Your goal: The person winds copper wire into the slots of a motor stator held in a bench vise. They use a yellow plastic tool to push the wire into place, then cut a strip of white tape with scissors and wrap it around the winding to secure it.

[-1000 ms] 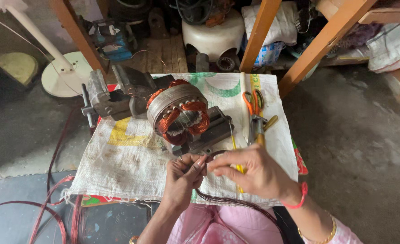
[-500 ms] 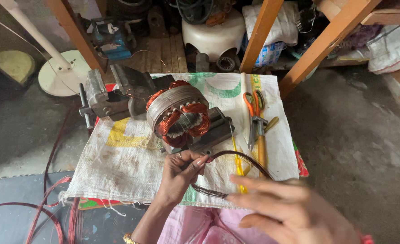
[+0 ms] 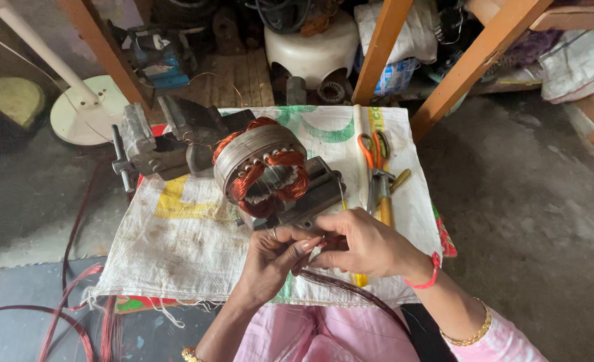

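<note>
The stator [image 3: 265,173] sits on a sack [image 3: 176,241] spread over a low table, its steel ring tilted toward the camera and copper coils [image 3: 290,167] looping out of its slots, with a grey vise [image 3: 156,141] touching it on the far left side. Both hands meet just below it, at its near edge. The left hand [image 3: 270,258] has its fingers curled, thumb and forefinger pinched on a thin bundle of dark wire [image 3: 350,289] where it comes up to the core; the right hand [image 3: 371,245] closes over the same spot from the right, fingertips pressed together on the strands, so the two hands touch. The wire trails from the pinch back over the lap and off the bottom of the view. Scissors [image 3: 371,151] with orange handles and a yellow-handled tool [image 3: 384,208] lie just right of the stator, near the right hand. By the look of it, the stator is heavy and stiff and will stay put if gripped by its steel rim, not by the coils, whose varnished copper can scratch or kink. The wire bundle looks light, springy and slippery, prone to fanning apart, so it is best held close to the slot, strands gathered between fingertips, with no sharp bends. More red wire [image 3: 76,315] loops on the floor at the left
</note>
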